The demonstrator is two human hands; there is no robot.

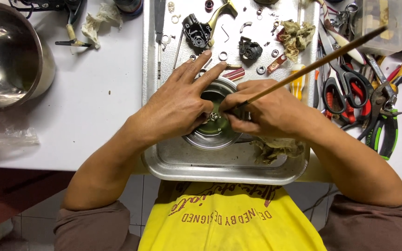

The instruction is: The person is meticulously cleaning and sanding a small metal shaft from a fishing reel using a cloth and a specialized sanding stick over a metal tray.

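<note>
My left hand pinches a small metal part over a small round metal dish with greenish liquid, its other fingers spread out. My right hand grips a long wooden-handled brush, whose tip touches the small part. Its handle slants up to the right. Both hands hover inside a metal tray at the table's front edge.
Small dismantled parts, washers and black housings lie at the tray's far end, with dirty rags. Scissors, pliers and other tools crowd the right. A steel bowl stands far left on the white table.
</note>
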